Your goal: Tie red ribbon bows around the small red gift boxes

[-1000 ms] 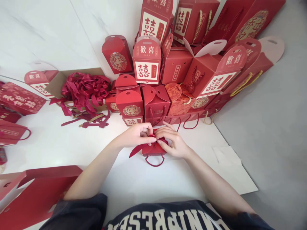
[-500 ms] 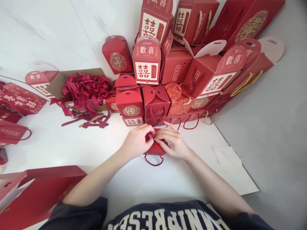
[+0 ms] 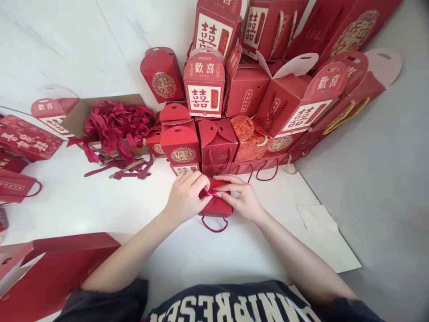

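Note:
A small red gift box (image 3: 219, 206) rests on the white table in front of me, its dark red cord handle (image 3: 215, 230) hanging toward me. On top of the box, a crimson ribbon (image 3: 211, 193) is pinched between my two hands. My left hand (image 3: 187, 197) grips it from the left, thumb and fingers curled together. From the right, my right hand (image 3: 241, 197) pinches the ribbon with thumb and fingertips, its other fingers stretched over the box lid. The fingers cover part of the ribbon and the lid.
Stacked red gift boxes (image 3: 217, 138) stand just behind my hands. A cardboard box (image 3: 72, 118) at the left holds a heap of crimson ribbons (image 3: 117, 123), with loose strips before it. A large open red box (image 3: 67, 264) lies near my left arm, and a paper sheet (image 3: 318, 218) at right.
My hands have shifted slightly on the ribbon, drawing a little apart. More of the box top shows, and the right fingers now lie closer together. The view has moved slightly.

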Demonstrator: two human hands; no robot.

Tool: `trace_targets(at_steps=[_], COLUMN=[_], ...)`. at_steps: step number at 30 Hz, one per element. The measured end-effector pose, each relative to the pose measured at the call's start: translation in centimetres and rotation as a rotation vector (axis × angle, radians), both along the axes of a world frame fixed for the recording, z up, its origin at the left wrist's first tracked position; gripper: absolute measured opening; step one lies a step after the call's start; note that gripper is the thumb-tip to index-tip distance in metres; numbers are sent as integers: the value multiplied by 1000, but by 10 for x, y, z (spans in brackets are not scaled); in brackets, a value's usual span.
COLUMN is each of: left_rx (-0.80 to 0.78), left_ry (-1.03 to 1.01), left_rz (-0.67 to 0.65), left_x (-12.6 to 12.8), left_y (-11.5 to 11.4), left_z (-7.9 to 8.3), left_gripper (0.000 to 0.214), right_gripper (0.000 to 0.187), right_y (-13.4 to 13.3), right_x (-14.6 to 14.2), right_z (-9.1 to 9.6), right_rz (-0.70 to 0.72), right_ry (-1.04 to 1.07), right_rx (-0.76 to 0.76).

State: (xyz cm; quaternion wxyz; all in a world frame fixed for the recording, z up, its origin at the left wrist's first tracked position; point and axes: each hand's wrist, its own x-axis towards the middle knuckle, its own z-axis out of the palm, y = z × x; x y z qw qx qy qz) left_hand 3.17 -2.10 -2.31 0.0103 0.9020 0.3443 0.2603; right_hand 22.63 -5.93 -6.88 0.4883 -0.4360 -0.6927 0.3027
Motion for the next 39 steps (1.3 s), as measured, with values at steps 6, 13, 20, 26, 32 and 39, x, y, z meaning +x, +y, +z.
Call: trace_targets(at_steps=[6, 13, 20, 26, 32, 39], left_rx=[-109, -748, -890, -877, -758, -703], left_ry=[110, -119, -131, -43, -41, 82], left_rz=[117, -14, 12, -8, -31, -329], left_x=[-7, -11, -20, -28, -28, -28], left_y=[-1, 5, 13, 20, 24, 19], left_z=[16, 29, 27, 29, 28, 36], left_gripper=[28, 22, 22, 21, 14, 34], right_gripper=[12, 5, 8, 9, 8, 14], right_y=[-1, -1, -1, 3, 4, 3], right_x=[0, 0, 13, 26, 29, 25], right_z=[0, 3, 12, 12, 11, 15], right_rz=[-48, -38, 57, 59, 63, 66], right_ry=[-12, 5, 57, 16, -20, -28], right_rx=[61, 26, -158, -186, -188, -128])
